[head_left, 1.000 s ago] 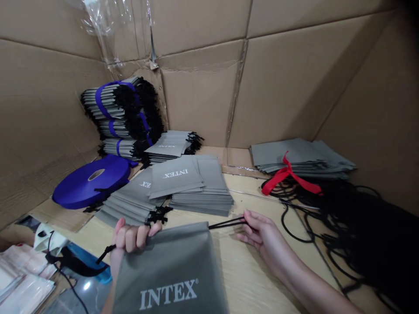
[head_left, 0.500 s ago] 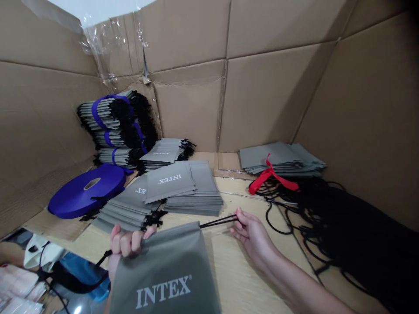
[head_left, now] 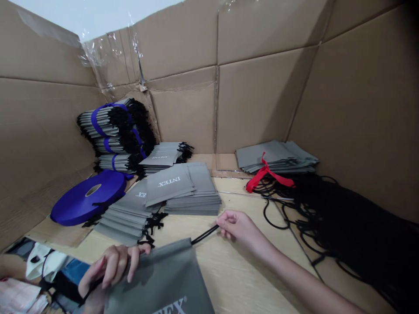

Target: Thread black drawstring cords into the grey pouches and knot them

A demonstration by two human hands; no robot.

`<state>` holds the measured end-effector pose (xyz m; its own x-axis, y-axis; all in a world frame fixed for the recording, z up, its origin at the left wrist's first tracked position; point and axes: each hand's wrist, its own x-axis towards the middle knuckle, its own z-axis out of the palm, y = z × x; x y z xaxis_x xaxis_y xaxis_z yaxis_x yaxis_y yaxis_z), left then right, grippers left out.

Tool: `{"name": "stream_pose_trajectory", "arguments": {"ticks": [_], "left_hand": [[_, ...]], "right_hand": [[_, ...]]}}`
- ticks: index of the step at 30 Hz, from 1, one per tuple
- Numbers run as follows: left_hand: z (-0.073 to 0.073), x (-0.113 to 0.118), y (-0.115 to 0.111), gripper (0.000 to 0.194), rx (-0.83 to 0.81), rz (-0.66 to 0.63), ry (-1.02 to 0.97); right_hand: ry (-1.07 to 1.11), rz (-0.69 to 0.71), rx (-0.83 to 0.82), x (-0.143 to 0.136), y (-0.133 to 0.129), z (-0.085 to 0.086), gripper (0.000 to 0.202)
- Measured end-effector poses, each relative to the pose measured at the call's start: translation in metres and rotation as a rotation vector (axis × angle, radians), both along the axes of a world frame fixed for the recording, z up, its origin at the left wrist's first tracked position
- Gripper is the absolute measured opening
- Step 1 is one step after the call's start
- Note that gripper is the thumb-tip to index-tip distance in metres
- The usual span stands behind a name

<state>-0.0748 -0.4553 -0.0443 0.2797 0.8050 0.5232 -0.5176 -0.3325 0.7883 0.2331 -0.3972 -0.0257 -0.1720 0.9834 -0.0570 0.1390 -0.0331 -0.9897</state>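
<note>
A grey drawstring bag (head_left: 160,279) with white INTEX lettering is at the bottom centre, its lower part cut off by the frame. My left hand (head_left: 113,266) is closed at its top left corner, where a dark bit of cord shows beneath the fingers. From the top right corner runs a doubled black cord (head_left: 204,234), pinched at its end between the thumb and fingers of my right hand (head_left: 234,224). Behind the bag lie a fanned pile of corded bags (head_left: 126,211) and a neat stack of grey bags (head_left: 193,205).
A purple ribbon roll (head_left: 75,200) lies left, below bundled bags (head_left: 106,120). At right, black cords (head_left: 343,222) spread beside more grey bags (head_left: 265,152) and a red ribbon (head_left: 271,174). Cardboard walls (head_left: 183,109) enclose the table. At lower left, a person's arm (head_left: 11,266) shows near plastic packets (head_left: 19,294).
The bag has moved down and slightly left. My right hand has shifted left with the cord, whose visible length is shorter. My left hand has dropped lower and its fingers have loosened.
</note>
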Motion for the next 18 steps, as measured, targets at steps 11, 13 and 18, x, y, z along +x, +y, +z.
{"name": "stream_pose_trajectory", "arguments": {"ticks": [11, 13, 18], "left_hand": [[0.086, 0.058, 0.034, 0.028, 0.008, 0.167, 1.115], [0.077, 0.099, 0.04, 0.033, 0.11, 0.208, 1.207], [0.049, 0.125, 0.046, 0.034, 0.167, 0.14, 1.353]], "right_hand": [[-0.294, -0.01, 0.368, -0.003, -0.016, 0.014, 0.014], [-0.275, -0.036, 0.406, -0.001, -0.015, 0.016, 0.014], [-0.204, -0.221, 0.501, 0.022, -0.004, 0.023, 0.02]]}}
